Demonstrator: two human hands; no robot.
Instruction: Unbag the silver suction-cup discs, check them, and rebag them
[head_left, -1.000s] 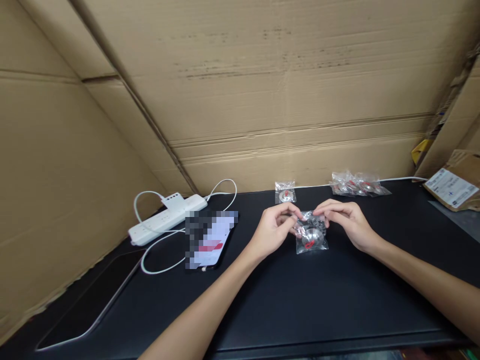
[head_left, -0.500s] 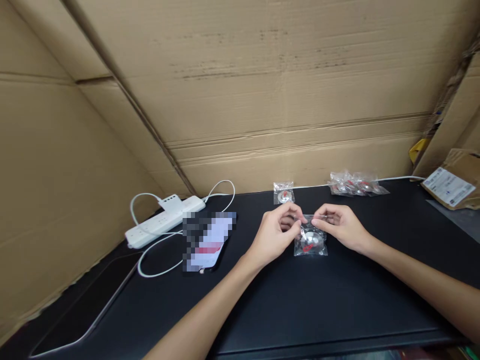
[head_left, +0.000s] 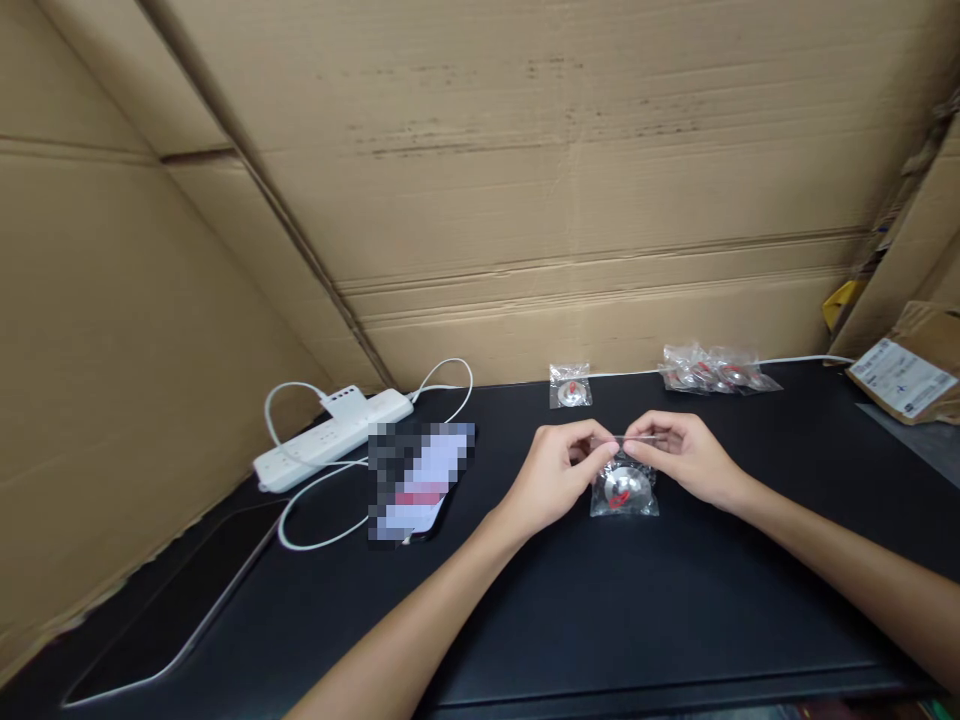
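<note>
"So, what are you holding?"

"One small clear bag [head_left: 643, 507], by its top edge. My left hand [head_left: 562, 462] pinches it, thumb pressed to forefinger, the other fingers loosely curled. My right hand [head_left: 684, 452] pinches the same edge just beside it, and the two sets of fingertips nearly meet; I can't tell whether they touch."

"Anything inside?"

"Yes, a round silvery piece [head_left: 636, 482] with a red bit [head_left: 619, 497] on it. The bag hangs from my fingers, in front of me at the black table [head_left: 637, 610]."

"And farther out?"

"Another bagged piece [head_left: 572, 392] lies near the cardboard wall [head_left: 570, 220], a cluster of similar bags [head_left: 716, 372] to its right. Off to my left are a phone [head_left: 442, 490] and a white power strip [head_left: 330, 440]."
</note>
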